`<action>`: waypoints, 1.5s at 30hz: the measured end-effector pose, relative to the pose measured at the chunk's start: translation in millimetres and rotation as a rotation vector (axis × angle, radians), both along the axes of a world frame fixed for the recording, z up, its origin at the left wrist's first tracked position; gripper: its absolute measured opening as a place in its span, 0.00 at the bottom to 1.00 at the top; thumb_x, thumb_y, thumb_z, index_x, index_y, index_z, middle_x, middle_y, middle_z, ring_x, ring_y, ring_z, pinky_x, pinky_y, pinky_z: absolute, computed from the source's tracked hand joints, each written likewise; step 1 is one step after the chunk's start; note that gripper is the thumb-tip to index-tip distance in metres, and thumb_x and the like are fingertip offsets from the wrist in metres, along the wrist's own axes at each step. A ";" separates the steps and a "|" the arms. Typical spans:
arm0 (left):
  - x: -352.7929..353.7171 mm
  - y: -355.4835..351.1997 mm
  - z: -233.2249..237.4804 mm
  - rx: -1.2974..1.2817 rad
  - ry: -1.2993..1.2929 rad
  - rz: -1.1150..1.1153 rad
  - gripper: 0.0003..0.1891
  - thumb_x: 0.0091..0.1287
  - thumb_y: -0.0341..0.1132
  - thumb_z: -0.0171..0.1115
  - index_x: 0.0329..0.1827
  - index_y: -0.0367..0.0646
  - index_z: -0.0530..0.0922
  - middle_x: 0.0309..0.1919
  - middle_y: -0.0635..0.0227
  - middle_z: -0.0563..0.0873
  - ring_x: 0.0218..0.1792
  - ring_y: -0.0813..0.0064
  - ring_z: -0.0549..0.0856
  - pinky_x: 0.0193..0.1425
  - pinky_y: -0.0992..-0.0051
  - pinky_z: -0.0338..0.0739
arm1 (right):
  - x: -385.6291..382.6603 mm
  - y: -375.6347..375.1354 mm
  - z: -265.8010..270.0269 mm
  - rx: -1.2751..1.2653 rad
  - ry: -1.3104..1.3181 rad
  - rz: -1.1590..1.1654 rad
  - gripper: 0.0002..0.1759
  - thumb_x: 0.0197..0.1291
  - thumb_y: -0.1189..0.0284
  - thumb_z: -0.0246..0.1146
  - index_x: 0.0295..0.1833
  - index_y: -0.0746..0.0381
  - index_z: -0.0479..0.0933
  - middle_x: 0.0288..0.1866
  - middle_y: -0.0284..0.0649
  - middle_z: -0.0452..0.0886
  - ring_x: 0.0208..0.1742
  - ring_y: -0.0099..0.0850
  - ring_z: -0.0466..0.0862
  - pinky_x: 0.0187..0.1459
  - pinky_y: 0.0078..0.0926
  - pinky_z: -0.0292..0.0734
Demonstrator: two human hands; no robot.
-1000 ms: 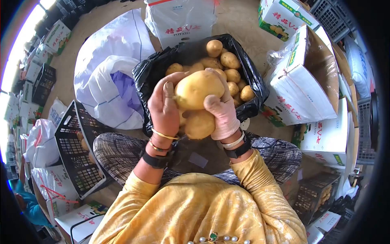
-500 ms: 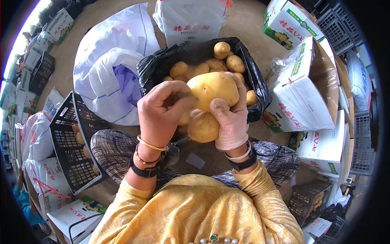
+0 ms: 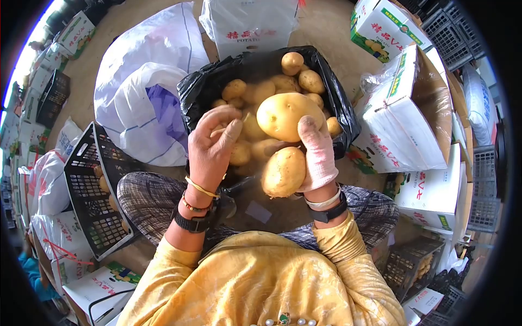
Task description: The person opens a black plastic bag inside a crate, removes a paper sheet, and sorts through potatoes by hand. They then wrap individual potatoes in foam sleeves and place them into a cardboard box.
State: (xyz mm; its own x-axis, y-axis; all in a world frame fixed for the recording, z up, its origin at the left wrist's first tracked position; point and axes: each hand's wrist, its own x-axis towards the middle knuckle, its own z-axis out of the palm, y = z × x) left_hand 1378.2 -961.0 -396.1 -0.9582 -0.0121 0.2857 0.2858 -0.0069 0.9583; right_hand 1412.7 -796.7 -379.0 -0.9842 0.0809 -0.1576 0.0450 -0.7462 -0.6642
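Observation:
My right hand (image 3: pixel 318 155), in a pale wrap or glove, grips a large smooth potato (image 3: pixel 284 117) between thumb and fingers. A second, dirtier potato (image 3: pixel 283 173) sits below it, against the same hand. To the left, my left hand (image 3: pixel 213 136) is loosely curled, thumb and fingers apart, with nothing seen in it. Beneath both hands stands a container lined with a black plastic bag (image 3: pixel 204 87), holding several potatoes (image 3: pixel 311 81). The right fingers are mostly hidden behind the large potato.
A white woven sack (image 3: pixel 152 41) lies at the upper left. The black crate (image 3: pixel 98 201) by my left knee holds some potatoes. Open white cartons (image 3: pixel 402 117) stand at the right, and another carton (image 3: pixel 250 24) stands beyond the lined container.
My left hand has drawn away from the large potato and opened. The right hand has lowered slightly, still gripping it, and the second potato has turned to show more of itself.

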 end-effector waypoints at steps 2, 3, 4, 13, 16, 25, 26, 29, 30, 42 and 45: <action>-1.1 6.4 14.8 0.042 -0.147 -0.083 0.09 0.63 0.33 0.63 0.39 0.34 0.82 0.22 0.73 0.83 0.24 0.87 0.79 0.29 0.84 0.74 | -0.3 -2.0 -5.6 0.096 -0.006 -0.046 0.30 0.58 0.68 0.67 0.63 0.58 0.62 0.50 0.42 0.75 0.43 0.36 0.82 0.35 0.35 0.86; -0.6 8.0 22.7 0.059 -0.378 -0.194 0.11 0.62 0.33 0.63 0.41 0.34 0.82 0.24 0.72 0.84 0.26 0.86 0.80 0.32 0.84 0.75 | -1.4 -3.8 -9.9 0.198 -0.006 -0.089 0.31 0.57 0.70 0.68 0.63 0.59 0.63 0.51 0.41 0.75 0.45 0.33 0.81 0.39 0.32 0.85; -5.5 9.3 9.7 -0.166 -0.292 -0.161 0.14 0.58 0.31 0.62 0.46 0.33 0.82 0.30 0.67 0.87 0.29 0.84 0.82 0.36 0.83 0.77 | -3.2 -5.7 -14.2 0.300 -0.007 -0.131 0.31 0.56 0.71 0.69 0.64 0.60 0.63 0.52 0.41 0.75 0.47 0.30 0.80 0.42 0.28 0.84; -76.8 -8.9 -122.5 -1.257 -0.153 -0.336 0.08 0.52 0.33 0.59 0.32 0.46 0.85 0.30 0.55 0.86 0.35 0.53 0.85 0.43 0.61 0.81 | -38.2 86.3 -70.5 -0.133 -0.371 0.075 0.28 0.58 0.56 0.66 0.56 0.63 0.70 0.44 0.48 0.80 0.33 0.41 0.84 0.28 0.39 0.85; -146.7 -28.3 -141.8 -1.343 -0.273 -0.075 0.11 0.55 0.38 0.62 0.36 0.42 0.84 0.35 0.51 0.85 0.39 0.52 0.85 0.45 0.63 0.81 | -44.8 113.5 -89.8 -0.477 -0.344 -0.056 0.30 0.63 0.48 0.55 0.55 0.64 0.72 0.47 0.47 0.81 0.52 0.45 0.80 0.37 0.45 0.82; -260.7 -26.3 -302.7 -1.697 -0.422 -0.626 0.17 0.61 0.42 0.61 0.46 0.41 0.83 0.47 0.54 0.84 0.48 0.57 0.84 0.52 0.62 0.78 | -54.2 92.2 -124.6 -0.440 -0.373 0.003 0.21 0.60 0.57 0.61 0.52 0.60 0.75 0.47 0.43 0.79 0.52 0.44 0.78 0.34 0.44 0.83; -275.2 -31.1 -285.3 -1.502 -0.634 -1.016 0.18 0.60 0.41 0.62 0.49 0.40 0.81 0.48 0.54 0.83 0.50 0.58 0.83 0.54 0.63 0.78 | -54.5 94.5 -128.6 -0.469 -0.308 0.023 0.20 0.61 0.58 0.60 0.52 0.61 0.75 0.47 0.44 0.79 0.51 0.46 0.78 0.34 0.45 0.82; -229.5 -24.9 -244.0 -1.384 -0.522 -0.120 0.19 0.56 0.38 0.65 0.49 0.39 0.80 0.49 0.51 0.83 0.50 0.57 0.83 0.53 0.65 0.78 | -60.1 101.3 -138.6 -0.504 -0.187 0.132 0.19 0.64 0.61 0.58 0.54 0.61 0.73 0.46 0.46 0.79 0.49 0.49 0.79 0.35 0.46 0.81; -229.8 -23.0 -226.5 -1.421 -0.479 -0.147 0.21 0.54 0.37 0.67 0.49 0.37 0.79 0.47 0.53 0.83 0.47 0.57 0.84 0.52 0.65 0.79 | -60.2 103.2 -141.8 -0.500 -0.143 0.206 0.19 0.65 0.62 0.57 0.55 0.61 0.73 0.46 0.47 0.79 0.48 0.50 0.79 0.35 0.47 0.80; -239.0 62.4 -160.8 -0.861 -0.248 -0.616 0.32 0.60 0.45 0.66 0.63 0.35 0.70 0.55 0.52 0.79 0.52 0.61 0.81 0.58 0.70 0.74 | -49.0 56.8 -122.1 -0.111 -0.204 0.256 0.38 0.58 0.49 0.62 0.62 0.69 0.66 0.53 0.50 0.78 0.33 0.37 0.84 0.32 0.30 0.83; -222.0 106.9 -177.8 -1.213 -0.291 -0.422 0.44 0.41 0.50 0.73 0.62 0.36 0.69 0.50 0.46 0.80 0.53 0.47 0.78 0.60 0.62 0.73 | -51.7 60.7 -133.8 -0.274 -0.206 0.198 0.37 0.60 0.50 0.60 0.65 0.65 0.63 0.53 0.49 0.77 0.38 0.40 0.84 0.28 0.33 0.83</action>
State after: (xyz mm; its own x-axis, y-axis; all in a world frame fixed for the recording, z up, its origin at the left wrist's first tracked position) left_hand 1156.1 -854.1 -573.9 -0.8529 0.4181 -0.3127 0.2575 0.8579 0.4447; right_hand 1361.0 -735.9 -512.8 -0.9222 -0.1795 -0.3426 0.3171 -0.8582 -0.4037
